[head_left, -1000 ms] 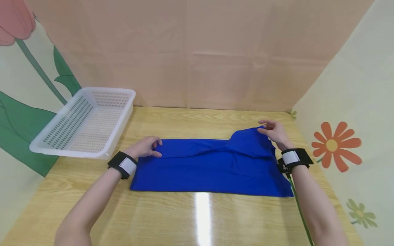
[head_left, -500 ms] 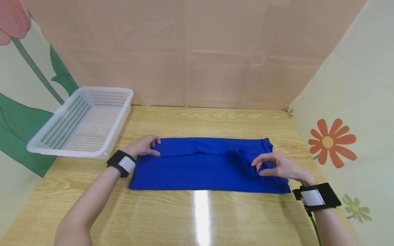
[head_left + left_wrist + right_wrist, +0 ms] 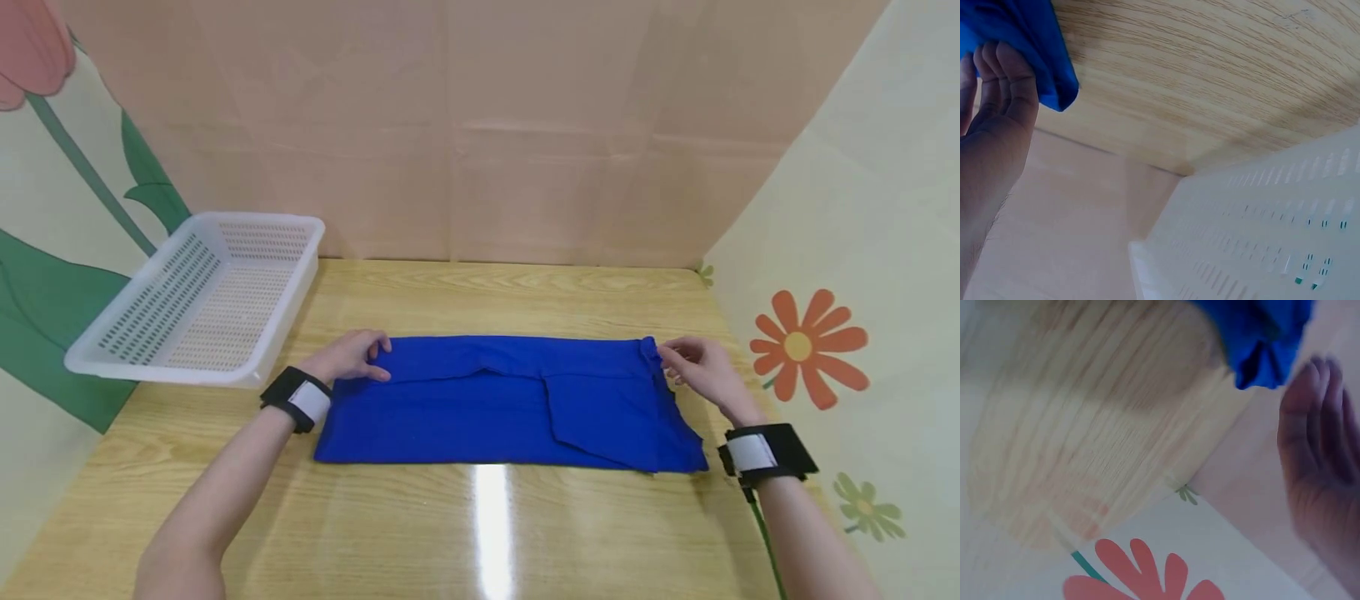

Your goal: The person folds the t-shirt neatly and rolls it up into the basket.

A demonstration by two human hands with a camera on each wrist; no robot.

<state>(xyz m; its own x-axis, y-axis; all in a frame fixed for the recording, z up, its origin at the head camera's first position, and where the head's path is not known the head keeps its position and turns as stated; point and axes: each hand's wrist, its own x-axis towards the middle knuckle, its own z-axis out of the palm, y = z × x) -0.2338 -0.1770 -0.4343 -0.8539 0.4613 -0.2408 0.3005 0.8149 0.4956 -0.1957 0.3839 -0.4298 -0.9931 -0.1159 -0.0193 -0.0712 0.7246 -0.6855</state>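
A folded blue cloth [image 3: 450, 417] lies long and flat across the wooden table, with a loose flap turned down over its right part. At the far left corner, my left hand [image 3: 348, 357] rests on the cloth with thumb and fingers spread apart. The left wrist view shows those fingers bent lightly over the blue cloth [image 3: 1054, 75]. My right hand [image 3: 705, 375] is at the far right corner, fingertips close to the bunched edge. In the right wrist view, the fingers of the right hand [image 3: 1322, 444] look loosely bent beside the cloth's rumpled end [image 3: 1266, 362]; the thumb is hidden there.
A white perforated plastic basket [image 3: 258, 371] stands at the back left of the wooden table [image 3: 397, 533], near the left hand. A pinkish covering [image 3: 450, 150] closes off the back. On the right rises a wall with printed flowers [image 3: 799, 347].
The right hand drew the cloth's lifted part toward the near side and laid it down as a flap, then moved back to the far right corner. The left hand stayed put.
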